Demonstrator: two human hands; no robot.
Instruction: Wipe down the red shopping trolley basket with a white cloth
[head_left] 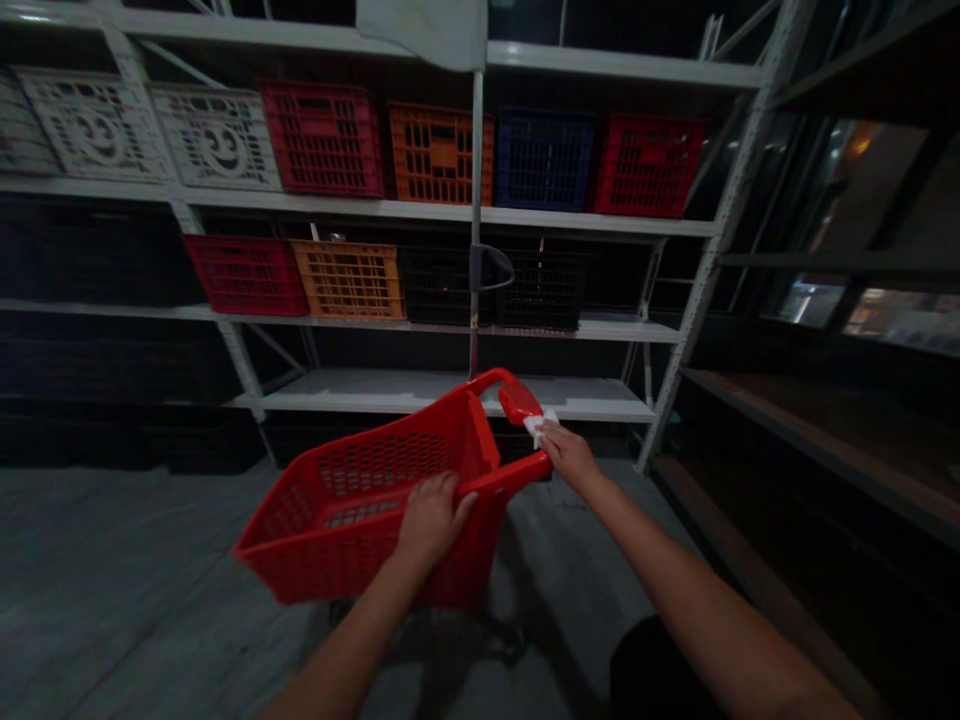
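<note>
A red plastic shopping cart (322, 560) with mesh sides stands in front of me. My left hand (431, 515) grips its near side rim, with the fingers hooked over the edge and the thumb lying along the outside. At the cart's handle end, my right hand (568, 452) is closed on a crumpled white cloth (538, 425), pressed against the red handle (519, 402). Whether it is cloth or paper is hard to tell in the dim light. Through the holes in the cart's basket I see the floor.
Behind the cart, a white metal rack (442, 390) holds several crates, among them an orange crate (441, 155) and a yellow crate (351, 280). A grey pole (477, 170) rises just past the cart. Dark shelving (817, 430) stands close on the right.
</note>
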